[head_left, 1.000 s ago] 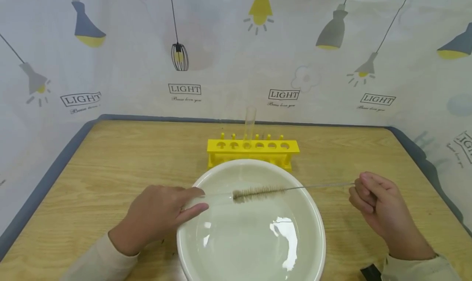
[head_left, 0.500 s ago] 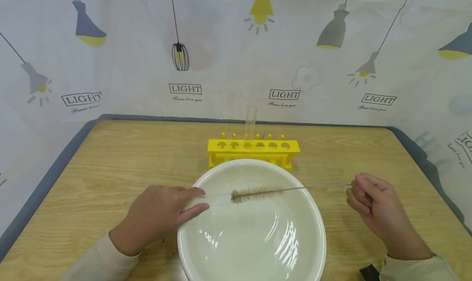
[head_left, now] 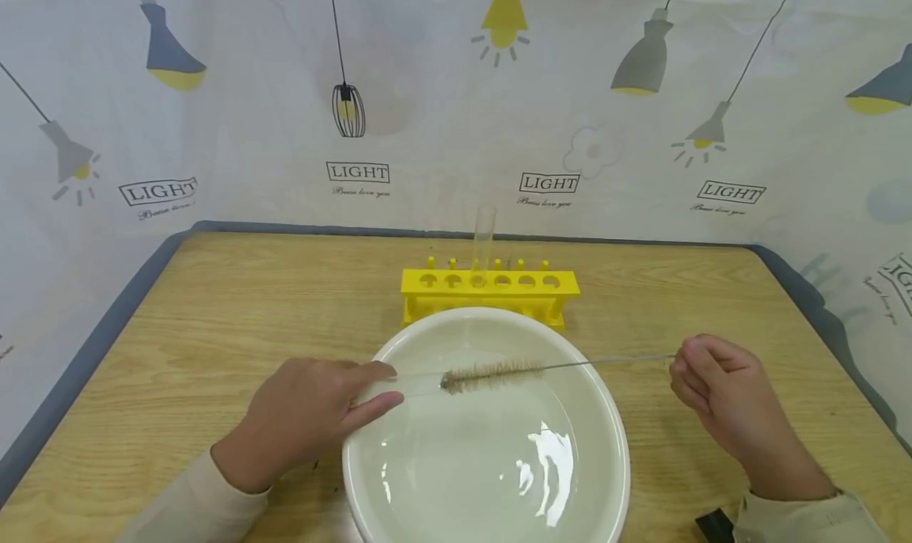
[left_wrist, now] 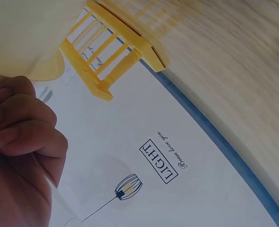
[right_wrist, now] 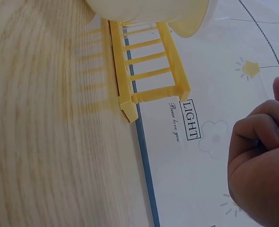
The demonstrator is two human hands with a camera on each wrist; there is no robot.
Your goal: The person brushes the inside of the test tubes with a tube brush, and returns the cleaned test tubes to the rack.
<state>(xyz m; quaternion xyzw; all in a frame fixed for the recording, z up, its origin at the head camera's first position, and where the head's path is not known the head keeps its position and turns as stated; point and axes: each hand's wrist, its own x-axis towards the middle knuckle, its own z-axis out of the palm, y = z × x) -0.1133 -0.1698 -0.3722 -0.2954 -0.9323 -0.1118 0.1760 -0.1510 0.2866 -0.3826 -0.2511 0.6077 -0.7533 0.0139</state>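
Note:
Over the white basin (head_left: 614,456), which holds water, my left hand (head_left: 306,404) grips a clear test tube (head_left: 419,385) lying nearly level. My right hand (head_left: 734,408) pinches the thin wire handle of a test tube brush (head_left: 495,374) to the right of the basin. The brush's tan bristles point left, with their tip at the tube's mouth end. How far the tip is inside cannot be told. In the left wrist view curled fingers (left_wrist: 30,123) wrap the clear tube. The right wrist view shows the curled hand, the brush out of sight.
Behind the basin stands a yellow test tube rack (head_left: 492,284) with another clear test tube (head_left: 484,242) upright in it. A black object (head_left: 715,525) lies by the right sleeve. A lamp-printed sheet (head_left: 442,131) rises along the wooden table's far edge.
My right hand and the brush have shifted slightly left, toward the tube. The left hand holds its place. Reflections on the water have changed shape.

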